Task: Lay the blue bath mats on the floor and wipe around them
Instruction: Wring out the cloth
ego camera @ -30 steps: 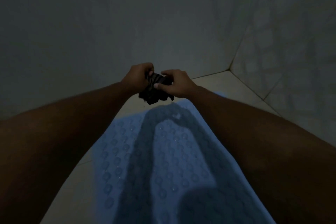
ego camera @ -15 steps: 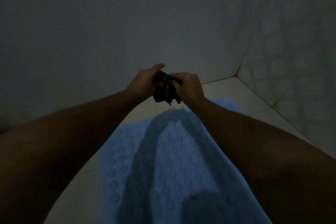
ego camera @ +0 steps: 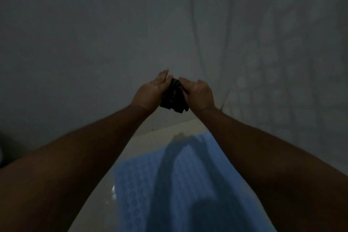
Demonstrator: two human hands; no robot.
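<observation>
A blue bath mat (ego camera: 175, 184) with a ringed texture lies flat on the pale floor, running from the bottom edge up towards the wall. Above its far end, both my hands hold a dark bunched cloth (ego camera: 174, 98) between them. My left hand (ego camera: 150, 92) cups the cloth from the left with its fingers partly stretched out. My right hand (ego camera: 199, 93) grips it from the right with curled fingers. My forearms hide the mat's side edges. The scene is dim and a little blurred.
A grey wall (ego camera: 84, 43) rises right behind my hands, and a tiled wall (ego camera: 291, 71) meets it at the corner on the right. A thin hose (ego camera: 195, 30) hangs down the wall. Bare, shiny floor (ego camera: 105, 190) shows left of the mat.
Both hands have risen with the cloth and now sit against the wall instead of the floor. The view has tilted up, so less of the mat and the floor corner shows.
</observation>
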